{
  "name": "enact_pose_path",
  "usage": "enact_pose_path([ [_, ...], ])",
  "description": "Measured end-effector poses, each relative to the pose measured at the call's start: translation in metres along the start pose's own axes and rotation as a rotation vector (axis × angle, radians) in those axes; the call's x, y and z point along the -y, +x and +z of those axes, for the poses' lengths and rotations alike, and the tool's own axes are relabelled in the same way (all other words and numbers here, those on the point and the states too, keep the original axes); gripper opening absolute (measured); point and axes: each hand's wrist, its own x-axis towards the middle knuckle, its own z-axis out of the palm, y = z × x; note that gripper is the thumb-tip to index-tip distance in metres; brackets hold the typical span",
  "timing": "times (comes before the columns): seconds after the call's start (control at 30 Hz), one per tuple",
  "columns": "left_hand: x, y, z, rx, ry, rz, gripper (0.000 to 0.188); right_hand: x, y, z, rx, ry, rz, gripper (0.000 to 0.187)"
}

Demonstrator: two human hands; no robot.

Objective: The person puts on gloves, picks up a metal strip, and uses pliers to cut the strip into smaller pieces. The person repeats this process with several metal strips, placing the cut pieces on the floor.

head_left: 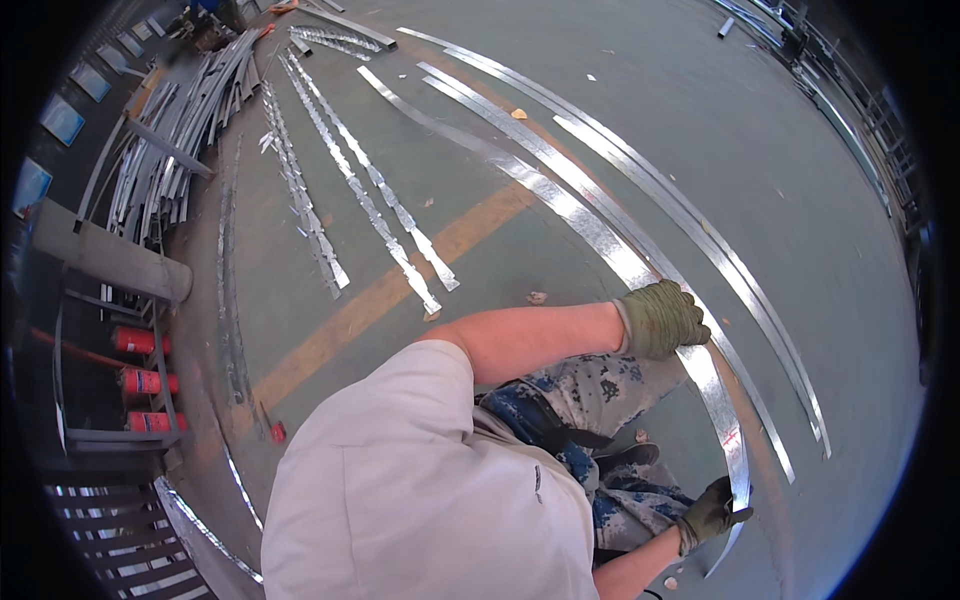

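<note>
A long, shiny metal strip [566, 203] runs from the upper middle of the floor down to my hands, bending near its close end. My left hand [662, 318], in a green knit glove, is closed over the strip, its fingers curled along the edge. Farther down, my gloved right hand [712, 517] grips the same strip close to its near end, which carries a red mark. Just right of my left hand, another flat metal strip [600, 197] lies on the floor. Beyond that, narrower metal strips [735, 262] lie roughly parallel.
Jagged, crumpled metal strips [362, 190] lie on the floor to the left, across from a yellow floor line [400, 277]. A pile of metal profiles [185, 130] stands at the far left. Red cylinders [150, 382] sit in a rack below it. A slatted bench [130, 535] is at lower left.
</note>
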Motion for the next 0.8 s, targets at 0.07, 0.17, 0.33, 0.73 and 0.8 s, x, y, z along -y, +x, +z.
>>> enact_pose_path([
  [0.07,-0.001,-0.003,-0.006,0.010,0.020,-0.003,0.039,0.009,0.007,-0.007,-0.028,0.033,-0.006,0.040],
  [0.17,0.004,-0.012,-0.007,0.009,0.004,-0.023,0.038,0.018,0.018,-0.010,-0.136,0.099,-0.077,0.031],
  [0.33,0.027,-0.033,0.007,-0.038,-0.024,-0.091,0.035,-0.008,0.008,0.013,0.041,-0.142,-0.019,0.030],
  [0.73,0.075,-0.062,0.083,-0.215,0.024,-0.447,0.033,-0.044,0.038,0.032,0.397,-0.610,0.017,0.039],
  [0.8,0.069,-0.066,0.081,-0.163,0.000,-0.479,0.044,-0.043,0.039,0.047,0.454,-0.596,0.070,0.036],
])
